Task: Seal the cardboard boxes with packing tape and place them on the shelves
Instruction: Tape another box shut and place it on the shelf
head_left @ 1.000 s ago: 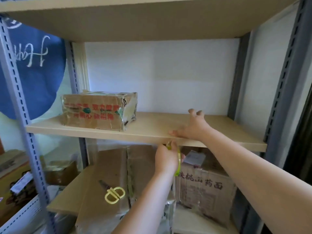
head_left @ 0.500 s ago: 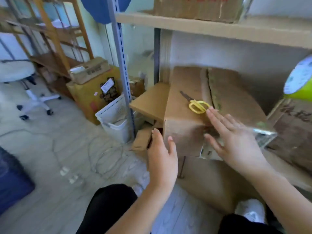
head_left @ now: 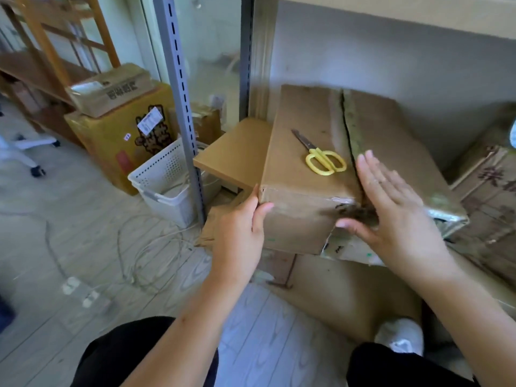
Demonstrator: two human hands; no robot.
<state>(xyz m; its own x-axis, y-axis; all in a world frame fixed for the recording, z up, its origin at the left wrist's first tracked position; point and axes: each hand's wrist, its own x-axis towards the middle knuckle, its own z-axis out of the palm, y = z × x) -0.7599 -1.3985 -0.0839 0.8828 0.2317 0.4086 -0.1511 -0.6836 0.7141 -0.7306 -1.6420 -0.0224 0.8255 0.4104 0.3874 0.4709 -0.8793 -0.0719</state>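
A large brown cardboard box (head_left: 301,152) sits on the low shelf board (head_left: 237,152), its two top flaps meeting at an untaped seam. Yellow-handled scissors (head_left: 324,159) lie on its left flap. My left hand (head_left: 243,227) grips the box's near left corner, thumb on the front face. My right hand (head_left: 391,210) lies flat with fingers spread over the seam at the front edge, holding nothing. A sliver of the tape roll (head_left: 513,134) shows at the right edge.
A grey slotted shelf upright (head_left: 181,107) stands left of the box. A white perforated basket (head_left: 167,182), a yellow box (head_left: 120,138) and loose cables (head_left: 145,255) lie on the floor. A printed carton (head_left: 488,196) stands at the right. Flat cardboard (head_left: 343,291) lies below.
The view dropped from the middle shelf to the low shelf. Both hands left the upper board and came onto the large box, the left now gripping its corner.
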